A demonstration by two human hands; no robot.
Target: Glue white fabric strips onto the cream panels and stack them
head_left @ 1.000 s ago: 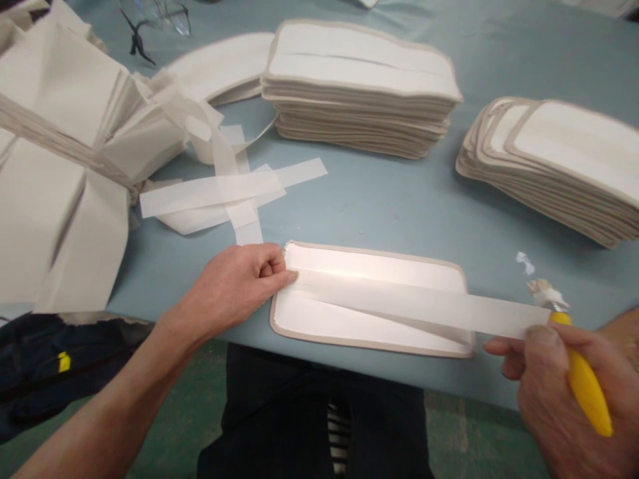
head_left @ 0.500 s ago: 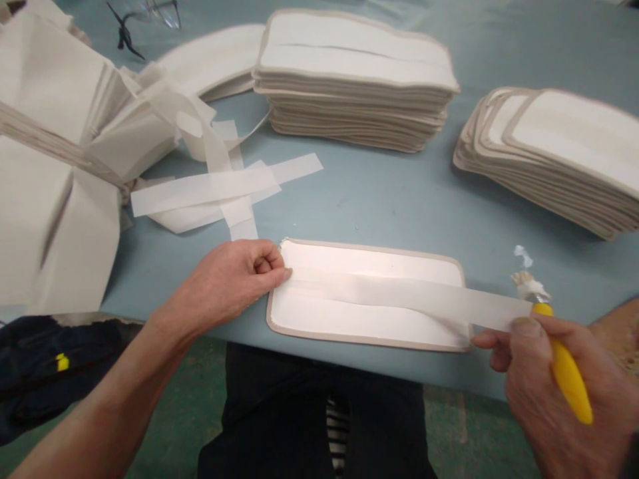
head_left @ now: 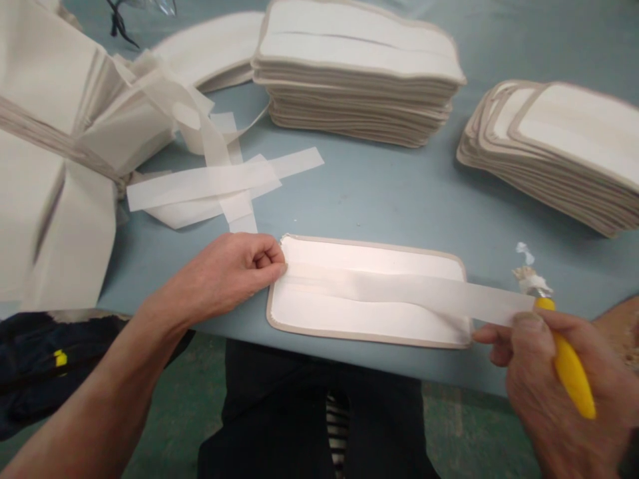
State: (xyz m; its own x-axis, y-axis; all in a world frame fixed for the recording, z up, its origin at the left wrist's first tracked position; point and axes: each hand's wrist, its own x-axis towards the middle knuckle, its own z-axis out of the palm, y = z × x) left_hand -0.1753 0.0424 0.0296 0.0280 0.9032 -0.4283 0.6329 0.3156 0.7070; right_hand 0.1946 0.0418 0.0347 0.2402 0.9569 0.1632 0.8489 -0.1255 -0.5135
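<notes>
A white rectangular panel (head_left: 369,326) with a beige bound edge lies flat near the table's front edge. Along its middle runs a translucent white strip (head_left: 414,293), flat at the left and lifted clear past the right end. My left hand (head_left: 244,269) is closed in a pinch at the panel's left edge, by the strip's end. In my right hand (head_left: 564,372) are the strip's right end, between thumb and fingers, and a yellow-handled brush (head_left: 574,376). White paste coats the bristles, which point away from me.
A tall stack of similar panels (head_left: 354,93) stands at the back, another stack (head_left: 554,166) at the right. Loose white strips (head_left: 200,186) lie crossed left of centre. Folded off-white pieces (head_left: 54,199) fill the left. A white dab (head_left: 523,251) sits beyond the brush.
The view has shifted slightly. My left thumb has drawn back a little to the left at the panel's edge. My right hand keeps the strip and brush nearly still.
</notes>
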